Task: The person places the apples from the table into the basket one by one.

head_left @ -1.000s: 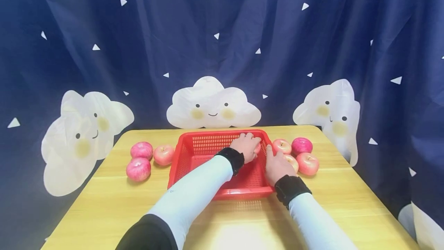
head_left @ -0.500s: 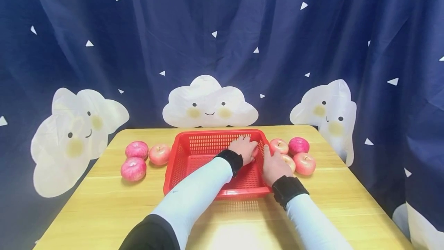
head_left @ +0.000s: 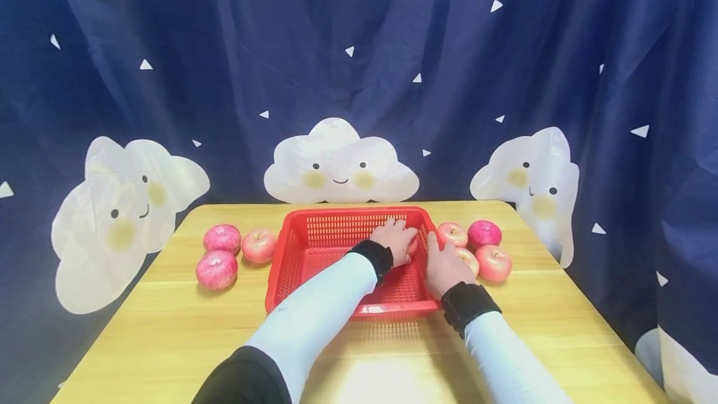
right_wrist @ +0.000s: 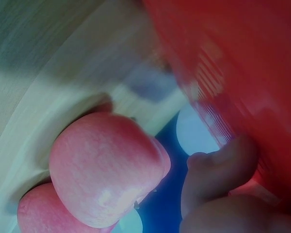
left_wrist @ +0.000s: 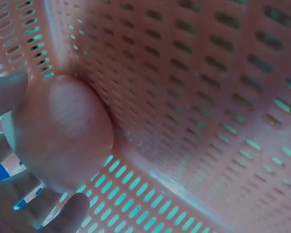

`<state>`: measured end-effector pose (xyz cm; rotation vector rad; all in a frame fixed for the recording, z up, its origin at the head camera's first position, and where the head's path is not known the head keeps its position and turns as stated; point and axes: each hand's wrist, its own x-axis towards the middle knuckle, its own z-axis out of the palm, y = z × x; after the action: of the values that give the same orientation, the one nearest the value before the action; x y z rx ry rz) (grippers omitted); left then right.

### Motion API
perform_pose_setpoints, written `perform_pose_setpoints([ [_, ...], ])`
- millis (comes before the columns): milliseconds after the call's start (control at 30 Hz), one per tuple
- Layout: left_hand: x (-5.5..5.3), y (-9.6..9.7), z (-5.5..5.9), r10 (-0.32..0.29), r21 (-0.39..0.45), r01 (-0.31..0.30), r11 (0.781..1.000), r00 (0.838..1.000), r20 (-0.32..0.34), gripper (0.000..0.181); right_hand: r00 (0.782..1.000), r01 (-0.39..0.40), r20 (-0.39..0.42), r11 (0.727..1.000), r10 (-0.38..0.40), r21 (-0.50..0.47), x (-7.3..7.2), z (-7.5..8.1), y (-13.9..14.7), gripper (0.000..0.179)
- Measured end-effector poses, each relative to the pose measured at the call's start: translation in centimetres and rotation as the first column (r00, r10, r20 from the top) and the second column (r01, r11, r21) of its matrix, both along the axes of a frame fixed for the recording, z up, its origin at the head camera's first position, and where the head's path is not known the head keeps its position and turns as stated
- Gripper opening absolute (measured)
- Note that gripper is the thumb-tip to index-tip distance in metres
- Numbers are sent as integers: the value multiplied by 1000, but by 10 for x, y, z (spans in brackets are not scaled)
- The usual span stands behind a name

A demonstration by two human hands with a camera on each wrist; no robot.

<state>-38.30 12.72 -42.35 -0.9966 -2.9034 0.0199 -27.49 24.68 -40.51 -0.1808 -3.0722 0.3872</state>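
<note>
Pinkish red peeks out past the person's left hand (head_left: 394,242), which is curled round an apple (left_wrist: 63,133); seen from the left wrist, the thumb lies on one side of the fruit and the fingertips on another. That apple is inside the red basket (head_left: 370,312), down by the far right corner and close to the slotted wall, though whether it touches the wall I can't make out. At the basket's right side is the right hand (head_left: 449,272), its thumb up by the rim and at least one finger reaching forward outside; whether it grips the edge or merely rests there, I cannot tell.

Each arm has a black wristband (head_left: 470,305) and a pale sleeve (head_left: 314,304), and a black sleeve (head_left: 247,379) covers the left arm nearer the body.

Just beyond the right hand sit four apples: a pale one (head_left: 469,260) partly hidden by the hand, a light pink one (head_left: 452,234) behind it, a deep magenta one (head_left: 484,234) to the right, and a rosy one (head_left: 494,262) in front of that.

Across the basket, a peach-pink apple (head_left: 258,246) lies just beside the left wall, with two streaked apples (head_left: 217,269) further left, one behind the other. All seven rest on a yellowish wooden table (head_left: 168,329), before a navy curtain (head_left: 381,24) printed with smiling clouds (head_left: 336,148).
</note>
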Motion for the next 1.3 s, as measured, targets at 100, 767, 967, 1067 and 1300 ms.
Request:
perform_pose_setpoints([
  [100,4,-7,8,0,5,0,1000,1000,4,60,1000,-7,-1,1000,7,-4,0,1,-1,83],
  [767,-1,-61,17,31,17,-32,999,999,41,68,999,-35,1,999,35,12,1,-1,2,79],
  [967,0,-76,34,64,-10,-64,998,997,48,71,999,-38,-12,999,38,0,-1,0,4,82],
  [1067,4,-85,43,87,-23,-86,996,995,57,72,999,-45,-23,999,45,4,-2,1,5,82],
  [1300,14,-109,57,148,-27,-146,989,985,85,73,999,-35,2,999,35,1,0,2,1,79],
])
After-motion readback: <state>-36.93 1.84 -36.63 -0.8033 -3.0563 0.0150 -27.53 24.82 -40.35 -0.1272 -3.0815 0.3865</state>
